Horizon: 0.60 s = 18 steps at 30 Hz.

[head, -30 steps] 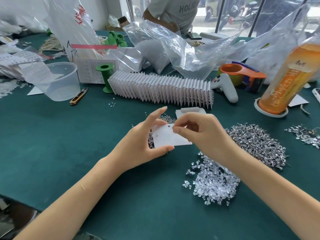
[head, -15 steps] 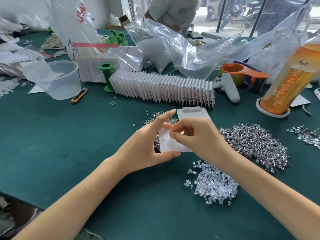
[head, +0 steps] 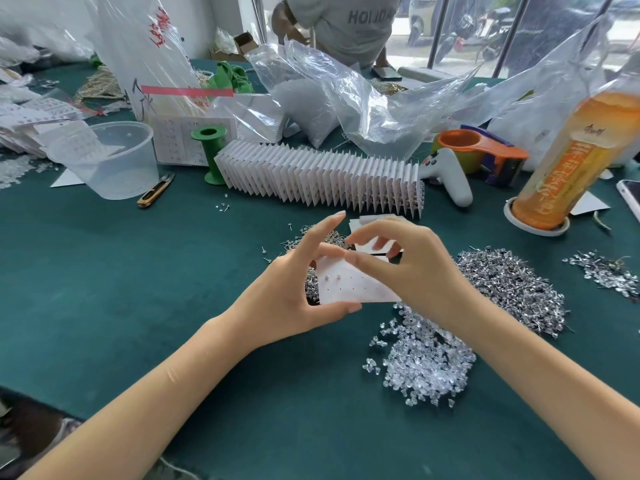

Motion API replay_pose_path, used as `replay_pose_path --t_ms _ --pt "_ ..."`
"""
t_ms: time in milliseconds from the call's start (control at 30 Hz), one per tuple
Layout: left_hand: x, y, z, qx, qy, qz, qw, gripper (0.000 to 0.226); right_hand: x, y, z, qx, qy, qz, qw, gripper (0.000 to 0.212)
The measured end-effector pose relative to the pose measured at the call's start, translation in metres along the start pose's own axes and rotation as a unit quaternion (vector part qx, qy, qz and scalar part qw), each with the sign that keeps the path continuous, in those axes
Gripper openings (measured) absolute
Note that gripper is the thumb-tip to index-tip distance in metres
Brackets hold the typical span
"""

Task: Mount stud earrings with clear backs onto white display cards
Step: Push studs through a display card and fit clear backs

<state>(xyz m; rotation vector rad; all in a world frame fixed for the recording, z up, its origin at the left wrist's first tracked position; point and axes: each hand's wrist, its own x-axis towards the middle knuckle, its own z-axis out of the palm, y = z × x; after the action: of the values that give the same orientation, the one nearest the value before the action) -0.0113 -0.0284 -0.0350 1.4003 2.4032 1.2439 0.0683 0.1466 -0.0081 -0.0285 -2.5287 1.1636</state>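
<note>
Green felt-covered bench, pretty cluttered, with the silver stud pile at right and clear plastic backs nearer, both within easy reach. Left hand pinches the small white punched card between thumb and fingers, index finger straight, propping it up for loading. Right hand has curled fingers on the card's top edge, maybe pushing a stud in, can't really tell.

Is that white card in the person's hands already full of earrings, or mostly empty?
Mostly empty. The white card, held by the left hand, shows two studs near its upper left; the other small holes in view are bare.
</note>
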Motion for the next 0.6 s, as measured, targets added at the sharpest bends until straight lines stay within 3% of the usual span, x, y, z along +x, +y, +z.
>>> replay_pose_path --t_ms 167,267,367,600 --pt "-0.001 0.01 0.007 -0.022 -0.003 0.02 1.0 0.1 -0.003 0.003 -0.011 0.033 -0.087 0.071 0.993 0.039" --pt "-0.001 0.018 0.011 -0.019 -0.007 0.036 0.999 0.099 -0.007 0.004 -0.012 0.039 -0.124 0.085 0.988 0.034" --pt "0.0 0.024 0.012 -0.016 -0.013 0.051 0.998 0.1 -0.01 0.003 -0.015 0.056 -0.124 0.078 0.988 0.022" --pt "0.006 0.036 0.018 0.059 -0.015 0.127 0.99 0.097 -0.015 0.008 -0.027 0.002 -0.104 0.088 0.991 0.037"
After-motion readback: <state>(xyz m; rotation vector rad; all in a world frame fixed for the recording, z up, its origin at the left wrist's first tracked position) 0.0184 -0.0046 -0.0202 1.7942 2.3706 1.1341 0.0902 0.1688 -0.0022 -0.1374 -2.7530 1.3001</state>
